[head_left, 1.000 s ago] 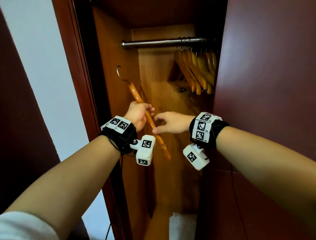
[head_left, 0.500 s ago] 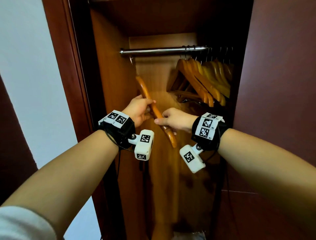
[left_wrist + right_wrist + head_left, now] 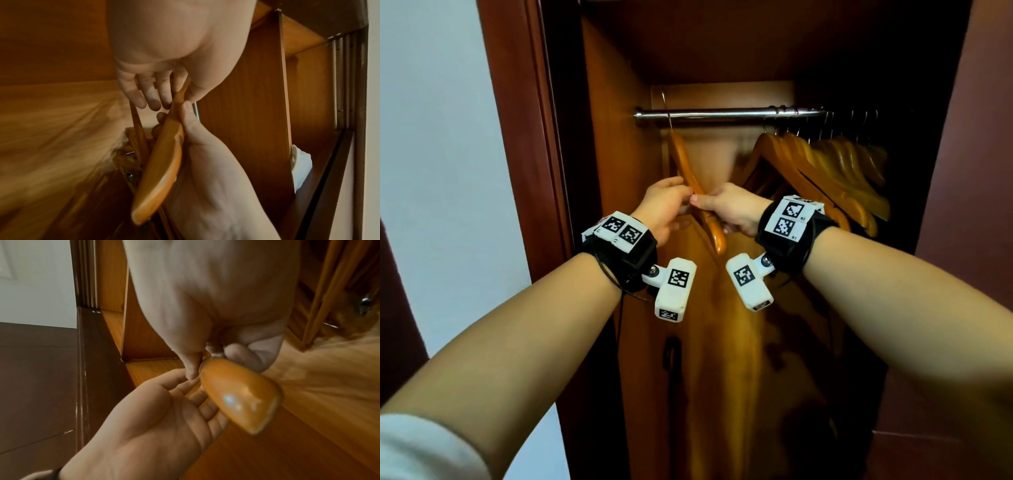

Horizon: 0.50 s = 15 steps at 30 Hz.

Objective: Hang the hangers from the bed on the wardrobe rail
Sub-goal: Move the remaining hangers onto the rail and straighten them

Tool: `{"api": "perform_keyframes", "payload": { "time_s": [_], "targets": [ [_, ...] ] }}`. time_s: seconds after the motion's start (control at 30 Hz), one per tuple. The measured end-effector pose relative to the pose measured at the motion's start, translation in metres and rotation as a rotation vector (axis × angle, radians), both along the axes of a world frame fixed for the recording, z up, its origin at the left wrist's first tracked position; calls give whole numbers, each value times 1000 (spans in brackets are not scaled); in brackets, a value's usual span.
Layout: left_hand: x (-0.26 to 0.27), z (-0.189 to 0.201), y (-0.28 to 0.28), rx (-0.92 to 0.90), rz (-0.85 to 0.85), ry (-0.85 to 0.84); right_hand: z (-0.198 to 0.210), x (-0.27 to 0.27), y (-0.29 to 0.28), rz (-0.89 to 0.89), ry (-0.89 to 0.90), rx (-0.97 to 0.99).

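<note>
Both hands meet on the hanger (image 3: 690,178): right hand (image 3: 729,209) pinches its lower arm, left hand (image 3: 664,205) lies against it with fingers mostly straight. It's glossy orange-brown wood, long axis steeply tilted, hook up over the rail (image 3: 722,113), near the left end, other hangers (image 3: 825,168) bunched right.

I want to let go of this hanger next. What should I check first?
1. Right hand grips the orange wooden hanger: ok.
2. Left hand only touches it with straight fingers: ok.
3. Thin wire hook sits over the silver metal rail: cannot tell; it rises above the rail, but the seat is not visible.
4. Bare rail at that left end: ok.
5. Gap to the bunch of wooden hangers on the right: ok.
</note>
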<state>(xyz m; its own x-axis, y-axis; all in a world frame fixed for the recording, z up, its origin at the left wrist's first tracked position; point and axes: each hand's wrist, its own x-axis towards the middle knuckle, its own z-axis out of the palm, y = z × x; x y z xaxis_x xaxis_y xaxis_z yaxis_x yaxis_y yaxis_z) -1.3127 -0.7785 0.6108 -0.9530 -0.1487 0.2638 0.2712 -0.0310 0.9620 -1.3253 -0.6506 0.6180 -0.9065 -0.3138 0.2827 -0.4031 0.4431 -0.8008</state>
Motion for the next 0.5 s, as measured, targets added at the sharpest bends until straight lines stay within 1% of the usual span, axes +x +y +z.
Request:
{"api": "perform_keyframes", "payload": {
  "time_s": [0.2, 0.3, 0.43, 0.5],
  "targets": [
    [1, 14, -20, 12, 22, 36, 20, -22, -35, -6, -31, -73],
    [0, 16, -24, 1, 36, 37, 25, -33, -47, -33, -29, -59],
    [1, 15, -31, -18, 35, 39, 30, -43, -61, -10, -89, -98],
    [0, 14, -34, -34, 47, 39, 30, -45, -65, -14, -80, -103]
  ]
}}
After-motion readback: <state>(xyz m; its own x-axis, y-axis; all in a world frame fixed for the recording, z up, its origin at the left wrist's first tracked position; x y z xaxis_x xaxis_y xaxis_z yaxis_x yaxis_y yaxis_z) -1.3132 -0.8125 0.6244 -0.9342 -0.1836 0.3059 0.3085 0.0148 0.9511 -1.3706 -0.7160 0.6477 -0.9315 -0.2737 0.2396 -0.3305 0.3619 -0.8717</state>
